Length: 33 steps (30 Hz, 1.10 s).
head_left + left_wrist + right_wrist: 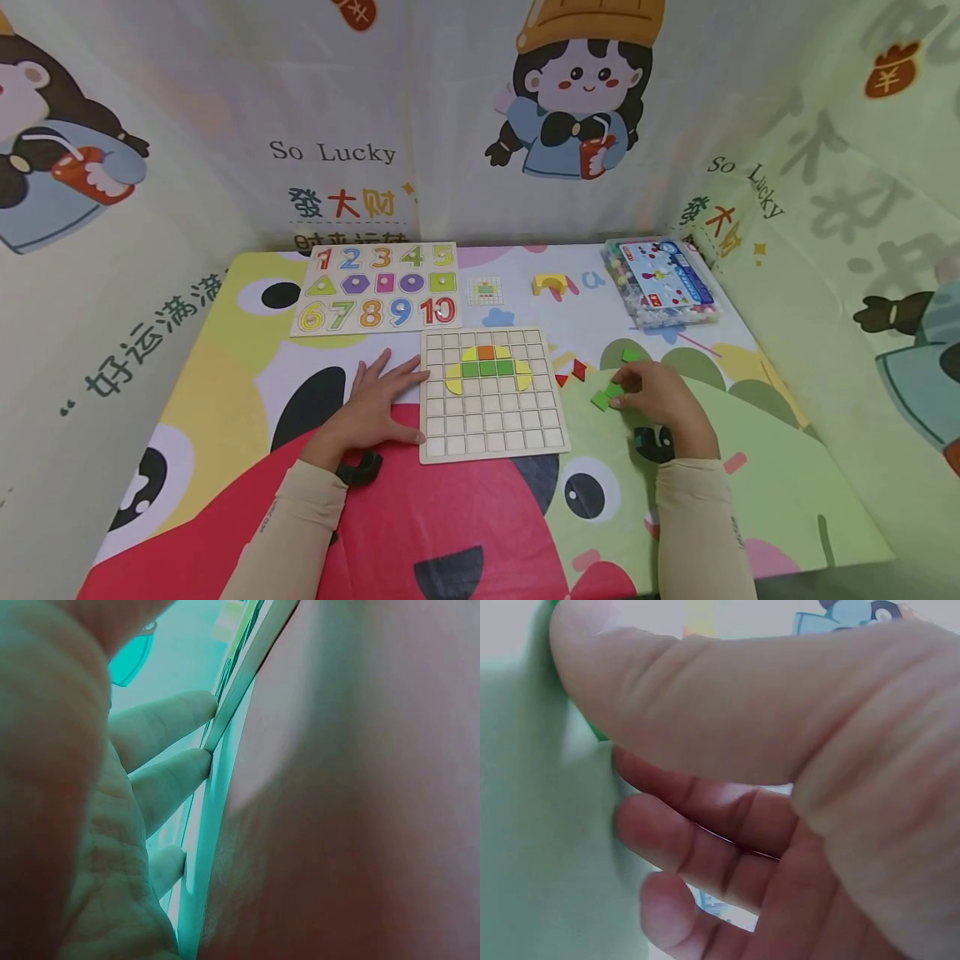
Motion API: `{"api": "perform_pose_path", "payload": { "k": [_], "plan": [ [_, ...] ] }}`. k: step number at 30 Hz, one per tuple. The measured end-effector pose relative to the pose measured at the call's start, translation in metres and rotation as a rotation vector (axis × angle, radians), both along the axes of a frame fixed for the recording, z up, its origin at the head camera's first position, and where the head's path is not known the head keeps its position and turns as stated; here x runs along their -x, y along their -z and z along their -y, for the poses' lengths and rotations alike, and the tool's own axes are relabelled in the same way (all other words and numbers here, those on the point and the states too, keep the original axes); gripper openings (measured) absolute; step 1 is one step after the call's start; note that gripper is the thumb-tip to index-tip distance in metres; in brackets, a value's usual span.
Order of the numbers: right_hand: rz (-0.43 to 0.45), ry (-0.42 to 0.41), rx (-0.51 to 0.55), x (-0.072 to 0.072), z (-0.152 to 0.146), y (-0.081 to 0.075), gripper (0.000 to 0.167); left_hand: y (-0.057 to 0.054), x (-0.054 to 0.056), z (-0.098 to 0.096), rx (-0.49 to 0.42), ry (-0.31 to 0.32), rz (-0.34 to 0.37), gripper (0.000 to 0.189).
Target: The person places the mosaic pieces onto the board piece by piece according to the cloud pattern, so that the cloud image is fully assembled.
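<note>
In the head view, the grid board (486,422) lies towards 6 o'clock; the left hand (378,404), spread and relaxed, touches its 9 o'clock edge, while the right hand (663,398), beyond its 3 o'clock edge, bends at green tiles (601,401), pinching or merely touching I cannot tell. The left wrist view shows two fingertips (201,706) against the board's side around 11 o'clock. The right wrist view shows the thumb (705,705) partly covering something green (595,729) near 10 o'clock.
</note>
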State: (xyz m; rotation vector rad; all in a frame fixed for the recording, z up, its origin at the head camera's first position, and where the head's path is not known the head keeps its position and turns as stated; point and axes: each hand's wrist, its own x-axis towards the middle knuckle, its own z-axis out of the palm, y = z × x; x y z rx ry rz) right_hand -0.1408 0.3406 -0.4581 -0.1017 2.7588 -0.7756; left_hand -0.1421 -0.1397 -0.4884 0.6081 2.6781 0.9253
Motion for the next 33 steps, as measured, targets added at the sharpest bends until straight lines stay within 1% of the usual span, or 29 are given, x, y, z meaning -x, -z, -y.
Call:
{"api": "perform_pose_path", "payload": {
  "k": [5,10,16,19,27,30,33],
  "plan": [
    [-0.027,0.006,-0.017,0.001,0.0,0.0,0.03,-0.001,-0.001,0.0,0.0,0.001,-0.001,0.105],
    [-0.077,-0.013,0.007,0.002,0.001,0.0,0.025,-0.002,-0.001,0.0,-0.008,0.0,-0.005,0.105],
    [-0.085,0.019,0.022,0.001,0.002,0.0,0.024,-0.002,-0.001,0.0,-0.009,-0.001,-0.003,0.105],
    [-0.091,0.018,0.026,0.0,0.003,0.0,0.022,-0.001,-0.001,0.0,-0.009,0.0,-0.001,0.105],
    [-0.13,0.008,0.03,0.0,0.005,-0.002,0.01,-0.001,-0.001,0.001,-0.004,0.002,-0.001,0.106],
    [-0.15,0.021,0.03,0.0,0.007,-0.004,0.013,-0.001,-0.001,0.001,-0.003,0.001,0.0,0.106],
    [-0.194,0.03,0.029,0.0,0.01,-0.006,0.015,-0.001,-0.001,0.001,-0.006,-0.001,0.003,0.106]
  ]
}}
